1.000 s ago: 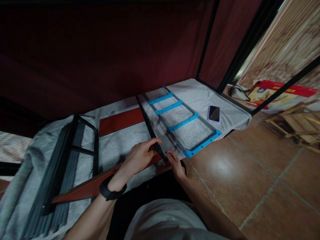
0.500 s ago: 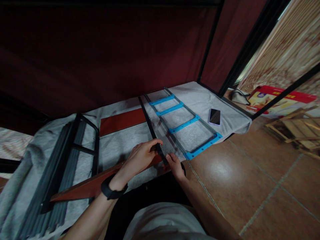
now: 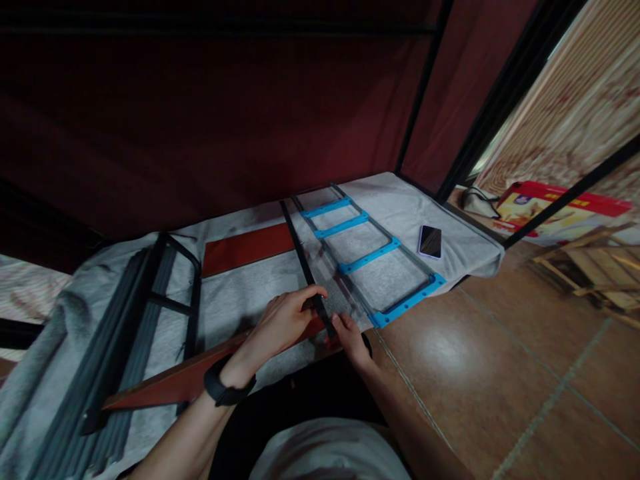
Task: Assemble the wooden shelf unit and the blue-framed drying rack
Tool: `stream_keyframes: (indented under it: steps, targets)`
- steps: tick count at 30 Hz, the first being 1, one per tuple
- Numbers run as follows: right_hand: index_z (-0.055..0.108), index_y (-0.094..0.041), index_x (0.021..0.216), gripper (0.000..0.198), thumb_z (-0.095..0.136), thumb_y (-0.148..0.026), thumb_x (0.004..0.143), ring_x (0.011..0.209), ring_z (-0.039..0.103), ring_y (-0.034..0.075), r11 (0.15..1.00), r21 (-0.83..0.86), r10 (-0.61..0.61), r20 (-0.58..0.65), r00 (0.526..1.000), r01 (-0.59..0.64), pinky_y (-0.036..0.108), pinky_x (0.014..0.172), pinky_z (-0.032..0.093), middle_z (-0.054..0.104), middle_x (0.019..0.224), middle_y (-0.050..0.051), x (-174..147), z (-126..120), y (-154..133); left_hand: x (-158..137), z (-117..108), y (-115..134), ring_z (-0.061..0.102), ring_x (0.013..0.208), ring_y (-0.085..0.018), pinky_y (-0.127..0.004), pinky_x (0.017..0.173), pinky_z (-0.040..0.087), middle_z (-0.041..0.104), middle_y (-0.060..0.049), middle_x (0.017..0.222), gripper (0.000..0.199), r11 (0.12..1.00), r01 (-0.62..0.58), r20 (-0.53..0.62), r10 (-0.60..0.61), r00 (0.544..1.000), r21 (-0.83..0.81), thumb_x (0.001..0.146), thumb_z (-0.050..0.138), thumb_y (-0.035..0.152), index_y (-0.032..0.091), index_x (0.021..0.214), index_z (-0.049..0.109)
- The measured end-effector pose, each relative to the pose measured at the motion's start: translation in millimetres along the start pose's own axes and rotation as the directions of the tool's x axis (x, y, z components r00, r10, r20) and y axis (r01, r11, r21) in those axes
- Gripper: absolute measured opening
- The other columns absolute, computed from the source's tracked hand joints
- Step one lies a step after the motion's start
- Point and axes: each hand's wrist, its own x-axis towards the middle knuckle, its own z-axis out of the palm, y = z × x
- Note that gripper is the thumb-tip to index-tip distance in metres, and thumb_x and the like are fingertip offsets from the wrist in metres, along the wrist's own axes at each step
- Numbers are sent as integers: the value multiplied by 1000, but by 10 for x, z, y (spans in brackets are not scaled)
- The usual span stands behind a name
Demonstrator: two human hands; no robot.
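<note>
A long black metal bar (image 3: 300, 250) lies across the grey cloth, one end close to me. My left hand (image 3: 283, 320), with a black wristband, is closed around the bar near that end, thumb over the top. At the tip of the bar, the fingers of my right hand (image 3: 351, 337) are pinched together; what they hold is too small to make out. Left of the bar is a reddish-brown board (image 3: 250, 248). A second reddish-brown board (image 3: 175, 380) runs under my left forearm, from the black metal frame (image 3: 191, 293) towards the bar's near end.
Grey tubes (image 3: 120, 340) lie bundled at the left. Right of the bar is a grey frame with blue crosspieces (image 3: 373, 253), and a phone (image 3: 430, 241) beyond it on the cloth (image 3: 465, 233). A wooden rack (image 3: 595, 267) and a red-yellow box (image 3: 565, 207) stand on the tiled floor.
The view has tipped up slightly, so things sit a little lower. Both hands stay at the near end of the bar with almost the same grip.
</note>
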Motion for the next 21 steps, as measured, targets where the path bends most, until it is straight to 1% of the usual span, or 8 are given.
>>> stream_keyframes:
  steps: [4,6,9,12,15,17,19,21]
  targets:
    - [50,-24,99,60,67,-76,73,57,68,20,995,94,-28,47,999,23,35,57,57,72,71,2,-51,-22,-32,0,-2,4,71,102,-20,-27,81,49,77,5,111,33,1000,-1,7,1,1000,-10,89,54,23,34,116,70]
    - [48,-25,92,60,71,-76,69,53,66,19,995,87,-52,62,997,47,33,55,56,70,66,0,-35,-19,-33,1,0,5,71,100,-20,-27,80,48,77,4,109,33,1000,2,7,-2,1000,-4,89,54,24,34,116,70]
    - [46,-26,83,60,67,-80,69,42,57,17,1000,-16,1,31,1000,-1,30,44,48,64,55,-1,7,-16,-21,0,10,-4,71,100,-20,-28,80,49,77,3,110,33,1000,-3,4,3,1000,-15,89,54,25,34,117,70]
    - [52,-24,91,59,62,-80,74,45,61,19,999,-8,51,15,999,-51,31,46,50,67,60,1,-10,-37,-26,-3,23,-13,71,99,-21,-28,82,49,77,2,108,33,999,-4,3,4,1000,-33,89,54,25,33,117,70]
    - [53,-25,101,56,67,-72,75,57,69,20,997,83,-12,69,998,6,34,57,56,73,72,2,-52,-61,-45,-5,24,-4,71,99,-20,-28,81,49,77,3,107,34,1000,8,6,-8,1000,-22,89,54,25,34,117,70]
    - [52,-26,96,52,71,-68,74,55,66,19,998,54,-49,73,996,45,31,54,54,71,68,-1,-47,-58,-50,-3,18,8,71,100,-21,-28,80,49,77,3,109,34,1000,19,9,-19,1000,-10,89,54,25,34,118,70]
    - [50,-26,87,49,70,-68,75,47,61,17,1000,-13,-24,35,999,25,28,46,48,64,59,-3,-23,-42,-47,1,14,16,71,101,-21,-28,80,49,77,4,110,33,1000,23,8,-23,1000,-11,89,55,26,34,118,70]
    - [50,-26,84,48,66,-70,77,44,59,17,999,-40,11,-4,1000,-11,27,43,46,60,55,-4,-9,-29,-42,4,13,15,71,102,-21,-28,81,49,77,4,111,33,1000,18,3,-18,1000,-21,89,55,26,34,117,70]
